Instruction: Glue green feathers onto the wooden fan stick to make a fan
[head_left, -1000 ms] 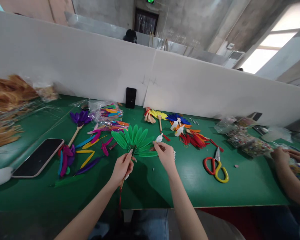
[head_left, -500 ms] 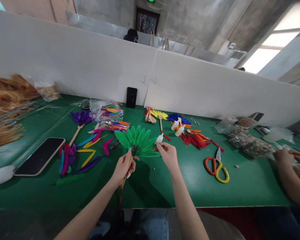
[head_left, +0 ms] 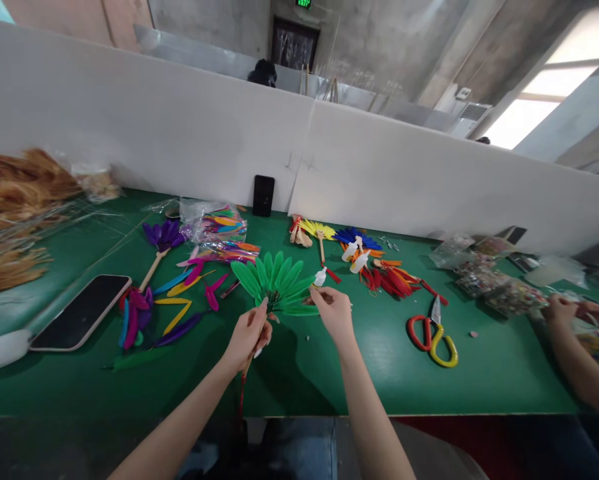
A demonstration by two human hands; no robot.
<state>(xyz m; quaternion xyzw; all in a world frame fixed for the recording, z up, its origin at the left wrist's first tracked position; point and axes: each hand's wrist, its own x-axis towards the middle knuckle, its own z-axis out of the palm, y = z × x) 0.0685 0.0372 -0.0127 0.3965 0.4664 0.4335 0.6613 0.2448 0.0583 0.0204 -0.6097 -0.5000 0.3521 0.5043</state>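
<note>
A green feather fan is spread out in front of me, its wooden handle gripped low down in my closed left hand. A red cord hangs below that handle. At the fan's right edge, the thumb and fingers of my right hand are pinched together on the tip of a green feather. Just beyond those fingers shows a small white glue bottle; the hand partly covers its lower end. Loose dark fibres show where the feathers meet the handle.
Scissors with red and yellow handles lie to the right. Two glue bottles rest by blue and red feathers. A purple feather fan, loose coloured feathers and a phone lie left. Another person's hands work at far right.
Hardly anything differs. The fan and my hands sit very slightly farther right, and the other person's hands at far right have shifted a little.
</note>
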